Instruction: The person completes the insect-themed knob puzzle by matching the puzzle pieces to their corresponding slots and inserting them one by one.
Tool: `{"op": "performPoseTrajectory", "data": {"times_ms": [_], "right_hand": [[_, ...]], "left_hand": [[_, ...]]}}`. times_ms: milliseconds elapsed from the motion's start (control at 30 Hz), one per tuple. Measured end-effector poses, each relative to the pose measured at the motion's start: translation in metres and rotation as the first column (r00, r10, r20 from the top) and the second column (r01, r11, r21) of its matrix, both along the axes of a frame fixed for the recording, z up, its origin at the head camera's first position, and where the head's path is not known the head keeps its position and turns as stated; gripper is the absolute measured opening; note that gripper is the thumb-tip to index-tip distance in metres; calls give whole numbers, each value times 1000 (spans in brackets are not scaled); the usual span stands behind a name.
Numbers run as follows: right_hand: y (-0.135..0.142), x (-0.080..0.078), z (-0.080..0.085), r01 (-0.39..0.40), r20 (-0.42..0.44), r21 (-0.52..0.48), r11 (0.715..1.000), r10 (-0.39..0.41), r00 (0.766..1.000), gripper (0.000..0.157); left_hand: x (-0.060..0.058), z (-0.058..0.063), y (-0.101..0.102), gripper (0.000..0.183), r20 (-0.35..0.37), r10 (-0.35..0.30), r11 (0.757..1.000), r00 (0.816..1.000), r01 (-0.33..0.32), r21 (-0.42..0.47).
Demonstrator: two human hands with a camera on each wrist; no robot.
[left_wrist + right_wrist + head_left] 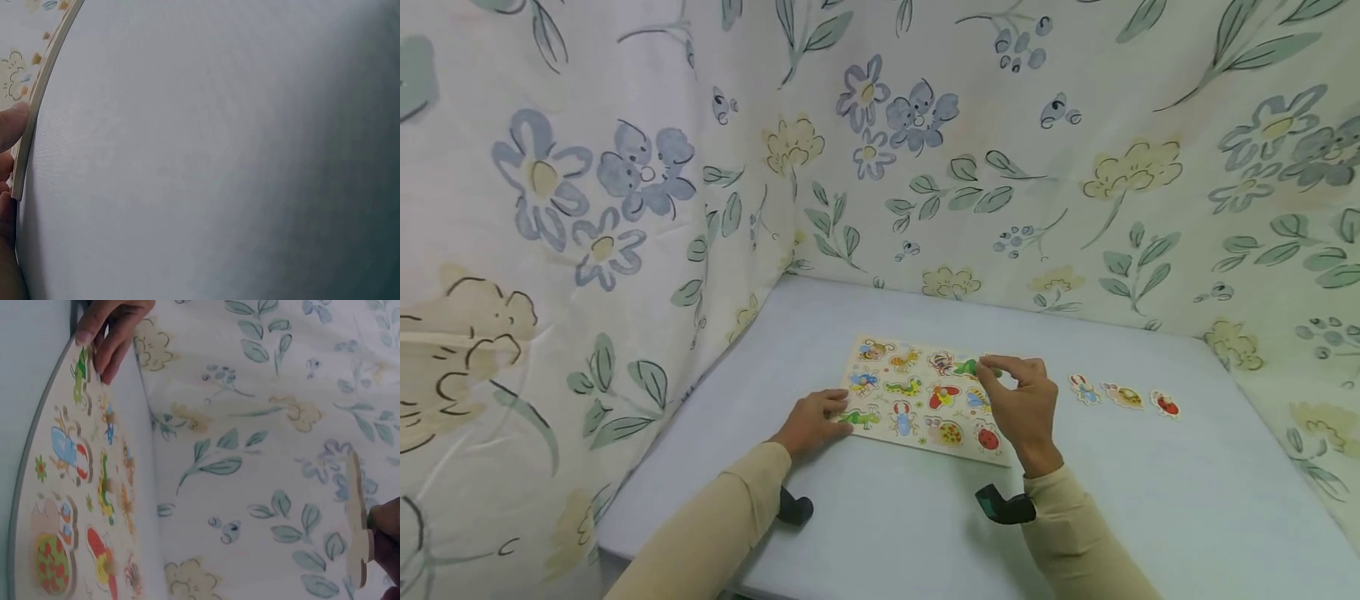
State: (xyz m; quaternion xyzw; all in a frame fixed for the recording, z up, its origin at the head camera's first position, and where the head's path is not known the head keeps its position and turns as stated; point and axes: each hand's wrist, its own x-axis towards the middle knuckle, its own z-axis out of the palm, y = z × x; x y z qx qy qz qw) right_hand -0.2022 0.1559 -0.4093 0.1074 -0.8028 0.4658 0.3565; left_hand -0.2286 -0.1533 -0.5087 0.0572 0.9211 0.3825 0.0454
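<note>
A wooden insect puzzle board (887,437) lies on the table, its face filled with coloured bug pictures in cut-out recesses. My left hand (811,423) holds its near left corner; in the left wrist view the thumb (14,125) rests over the edge and the other fingers are partly cut off. Above the board's far right part, my right hand (1024,404) pinches a green puzzle piece (967,367) between thumb and fingers. The right wrist view shows the wooden piece (357,525) from its edge, raised off the board, its printed face hidden.
Right of the board, three loose pieces lie in a row: a blue beetle (1084,389), a snail (1123,396) and a red ladybug (1166,405). A floral cloth (955,217) hangs behind and left of the white table (880,533).
</note>
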Motion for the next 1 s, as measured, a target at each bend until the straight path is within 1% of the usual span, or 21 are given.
{"op": "performPoseTrajectory", "data": {"times_ms": [267, 500, 633, 733, 867, 1000], "right_hand": [[-26, -1, -14, -79, -27, 9, 997, 80, 996, 9], [-40, -3, -27, -124, -15, 18, 992, 124, 992, 8], [-48, -4, -34, -125, 14, 3, 992, 125, 992, 7], [-57, -5, -38, -138, 47, -7, 990, 138, 989, 6], [-71, -8, -45, -167, 92, -17, 986, 168, 982, 5], [-86, -12, -56, -191, 159, -6, 982, 190, 969, 4]], "left_hand": [[-3, -4, 2, 55, -3, -7, 1000, 1000, 7, 15], [-3, -5, 3, 54, -9, -18, 1000, 1000, 18, 22], [-1, -4, 3, 53, -8, -28, 999, 1000, 28, 18], [-1, -4, 3, 54, -3, -23, 1000, 1000, 23, 14], [-2, -2, 1, 54, 6, -10, 1000, 1000, 10, 20], [-1, -2, -1, 54, 6, -10, 1000, 1000, 10, 17]]}}
